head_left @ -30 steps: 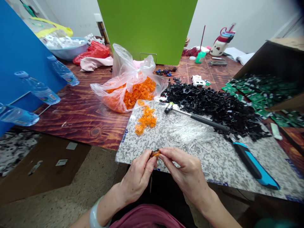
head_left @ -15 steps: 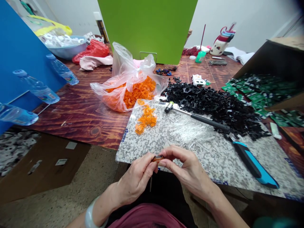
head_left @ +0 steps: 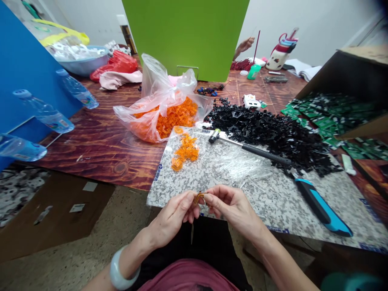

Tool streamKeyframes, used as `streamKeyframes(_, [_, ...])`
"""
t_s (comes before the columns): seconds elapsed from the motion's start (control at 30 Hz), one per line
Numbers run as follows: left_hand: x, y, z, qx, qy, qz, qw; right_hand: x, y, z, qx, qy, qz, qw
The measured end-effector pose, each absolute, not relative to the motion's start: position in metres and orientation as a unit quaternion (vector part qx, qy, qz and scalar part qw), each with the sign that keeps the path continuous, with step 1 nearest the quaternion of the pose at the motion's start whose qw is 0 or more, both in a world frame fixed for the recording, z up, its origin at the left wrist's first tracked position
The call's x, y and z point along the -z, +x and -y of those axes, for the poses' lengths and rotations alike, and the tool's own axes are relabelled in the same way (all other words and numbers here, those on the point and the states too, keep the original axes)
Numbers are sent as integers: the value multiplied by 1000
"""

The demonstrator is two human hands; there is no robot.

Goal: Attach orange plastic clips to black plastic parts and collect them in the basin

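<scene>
Between my fingertips is a small orange plastic part with dark bits on it, held above the near edge of the speckled board. My left hand pinches its left side. My right hand is closed at its right side, thumb and forefinger together. Fingers cover much of the part. Just beyond lie loose orange plastic pieces and a heap of thin clear strips. A small hammer rests behind the strips, against a pile of black plastic parts.
A clear bag of orange pieces stands behind the board. A blue-and-black cutter lies at right, near a box of green circuit boards. Water bottles lean at left. Another person's hand shows beside the green panel.
The orange part has been tilted more upright between my fingers, and my left fingers have shifted. The other person's hand has risen into view beside the green panel.
</scene>
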State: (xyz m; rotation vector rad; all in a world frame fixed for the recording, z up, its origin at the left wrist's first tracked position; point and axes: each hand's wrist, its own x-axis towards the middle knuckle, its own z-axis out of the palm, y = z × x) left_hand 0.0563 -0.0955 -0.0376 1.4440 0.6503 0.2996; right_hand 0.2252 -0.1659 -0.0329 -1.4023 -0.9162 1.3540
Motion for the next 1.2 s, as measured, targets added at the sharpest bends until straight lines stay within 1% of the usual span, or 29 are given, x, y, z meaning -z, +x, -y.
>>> streamKeyframes(0.33, [46,57,96,-161,589,-310,729,36,226,163,-598,-581,283,474])
streamKeyframes(0.67, [44,60,96,-167,608,-336,700,36,227,166,-569,-601,313,465])
streamKeyframes(0.73, [46,60,96,-168,613,-341,693,37,227,167,-547,-610,339,462])
streamKeyframes(0.87, [48,61,95,-165,625,-345,680,37,227,171,-453,-633,433,455])
streamKeyframes(1.03, [45,64,94,-145,678,-315,649,36,227,174,-364,-639,510,446])
streamKeyframes(1.2, [40,65,94,-157,732,-289,597,38,230,176,-319,-606,567,458])
